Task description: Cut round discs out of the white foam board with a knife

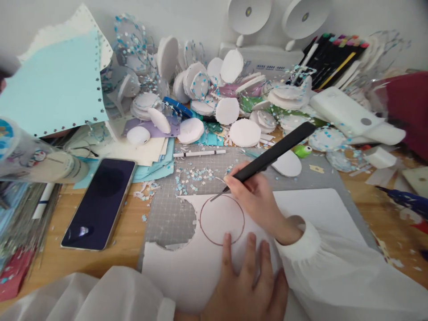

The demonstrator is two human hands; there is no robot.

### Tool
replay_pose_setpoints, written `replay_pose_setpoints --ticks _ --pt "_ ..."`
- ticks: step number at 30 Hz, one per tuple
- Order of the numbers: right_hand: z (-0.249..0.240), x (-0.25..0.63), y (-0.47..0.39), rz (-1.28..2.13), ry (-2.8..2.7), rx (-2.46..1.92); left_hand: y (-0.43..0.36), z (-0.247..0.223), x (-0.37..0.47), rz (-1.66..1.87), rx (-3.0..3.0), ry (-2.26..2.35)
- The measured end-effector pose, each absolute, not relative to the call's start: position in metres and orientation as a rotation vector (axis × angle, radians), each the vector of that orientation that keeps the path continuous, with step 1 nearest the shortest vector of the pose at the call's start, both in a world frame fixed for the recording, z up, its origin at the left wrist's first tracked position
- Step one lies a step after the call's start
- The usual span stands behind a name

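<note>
A black craft knife with a thin grey blade is gripped in my right hand, handle slanting up to the right. Its blade tip meets the top left part of a brown drawn circle on a white sheet. My left hand lies flat on this sheet with fingers spread, one fingertip just inside the circle's lower edge. Left of the circle, the sheet has a ragged round cutout. Beneath it lies a grey gridded cutting mat, strewn with small blue and white bits.
A phone lies to the left, beside a clear cup and blue paper. Along the back are many white discs, a white two-headed lamp and markers. A striped pen rests on the mat.
</note>
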State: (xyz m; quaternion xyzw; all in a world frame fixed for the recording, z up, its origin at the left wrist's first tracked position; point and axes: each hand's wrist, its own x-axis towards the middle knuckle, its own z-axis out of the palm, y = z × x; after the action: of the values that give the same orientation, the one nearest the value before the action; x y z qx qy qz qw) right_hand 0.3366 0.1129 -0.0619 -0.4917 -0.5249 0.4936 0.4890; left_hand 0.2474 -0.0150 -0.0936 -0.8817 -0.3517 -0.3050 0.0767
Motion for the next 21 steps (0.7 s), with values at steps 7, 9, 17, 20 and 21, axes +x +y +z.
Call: replay_pose_setpoints --ticks 7,9,17,20,21 --pt "-0.0645 0.3374 0.1144 1.189 -1.304 -1.244 -0.0148 -0.0935 0.2476 -0.948 -2.639 -1.049" --pt "-0.0649 0.3377 0.1142 1.175 -1.346 -1.263 -0.0143 -0.0936 0.2478 -0.951 -2.635 -1.047" --pt "-0.0597 0.3357 0.1124 1.181 -1.408 -1.304 -0.0154 -0.0923 0.2462 -0.904 -2.658 -1.045" --pt "-0.0575 0.3355 0.1122 1.181 -1.437 -1.287 -0.0161 -0.0927 0.2468 -0.924 -2.653 -1.052" --pt "-0.0572 0.3355 0.1123 1.184 -1.441 -1.284 -0.0162 -0.0930 0.2471 -0.929 -2.652 -1.059"
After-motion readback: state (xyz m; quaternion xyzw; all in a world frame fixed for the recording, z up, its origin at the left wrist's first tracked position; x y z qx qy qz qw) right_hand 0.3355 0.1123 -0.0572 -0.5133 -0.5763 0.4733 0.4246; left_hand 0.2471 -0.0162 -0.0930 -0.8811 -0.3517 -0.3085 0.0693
